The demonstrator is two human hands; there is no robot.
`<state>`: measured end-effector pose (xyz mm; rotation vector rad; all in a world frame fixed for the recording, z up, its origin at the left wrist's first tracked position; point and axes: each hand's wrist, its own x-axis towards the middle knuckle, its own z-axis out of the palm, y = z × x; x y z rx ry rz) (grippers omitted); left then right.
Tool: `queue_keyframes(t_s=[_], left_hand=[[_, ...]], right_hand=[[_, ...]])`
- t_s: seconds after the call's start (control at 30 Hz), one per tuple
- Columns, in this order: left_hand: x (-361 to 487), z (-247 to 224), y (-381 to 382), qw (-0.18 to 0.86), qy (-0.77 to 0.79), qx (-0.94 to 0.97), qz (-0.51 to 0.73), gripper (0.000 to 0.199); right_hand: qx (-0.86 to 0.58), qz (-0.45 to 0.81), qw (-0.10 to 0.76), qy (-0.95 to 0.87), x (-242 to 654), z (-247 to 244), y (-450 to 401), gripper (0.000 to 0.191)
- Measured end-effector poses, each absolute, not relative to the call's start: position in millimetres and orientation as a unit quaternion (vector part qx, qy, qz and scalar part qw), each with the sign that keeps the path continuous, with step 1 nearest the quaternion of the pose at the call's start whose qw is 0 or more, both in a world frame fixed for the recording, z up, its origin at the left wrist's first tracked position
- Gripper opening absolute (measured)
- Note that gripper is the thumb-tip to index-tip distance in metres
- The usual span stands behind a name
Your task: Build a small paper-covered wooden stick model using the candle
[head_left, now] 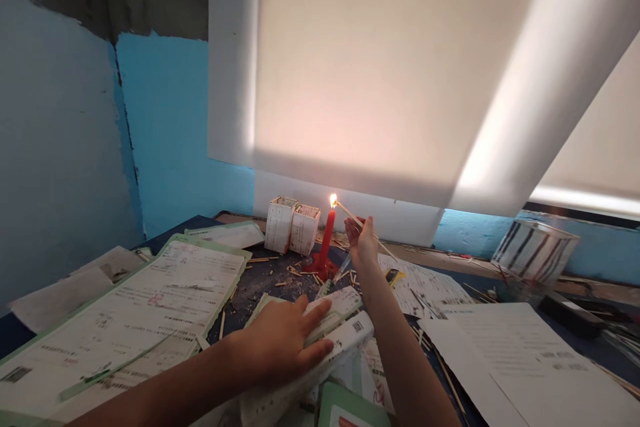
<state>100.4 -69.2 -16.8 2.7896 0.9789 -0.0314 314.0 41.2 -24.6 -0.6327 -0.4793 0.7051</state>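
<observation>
A lit red candle [327,237] stands upright in spilled red wax [321,268]. My right hand [364,241] pinches a thin wooden stick [370,229], whose upper end meets the candle's flame [333,200]. My left hand [280,337] lies with fingers spread over a folded bundle of printed papers [345,303]. Beyond the bundle, short stick pieces [310,273] and crumbs surround the wax. Two small paper-covered boxes [281,225] with open tops stand left of the candle. A yellow-and-black cutter [394,276] lies beside my right forearm.
Printed sheets [185,287] with green edges cover the left side, a green pen [117,365] on top. White papers [520,353] spread at the right. A striped container [535,253] and a dark box [571,312] stand farther right. A pale blind [360,67] hangs behind the candle.
</observation>
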Motion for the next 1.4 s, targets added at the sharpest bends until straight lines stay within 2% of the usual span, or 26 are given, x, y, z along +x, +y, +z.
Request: queue_keyframes(t_s=[1.4], left_hand=[[97,-16,-68,0.068,0.304,0.95,-0.004,0.071]], right_hand=[[-0.257,0.376,0.866,-0.208,320,-12,30,0.028]])
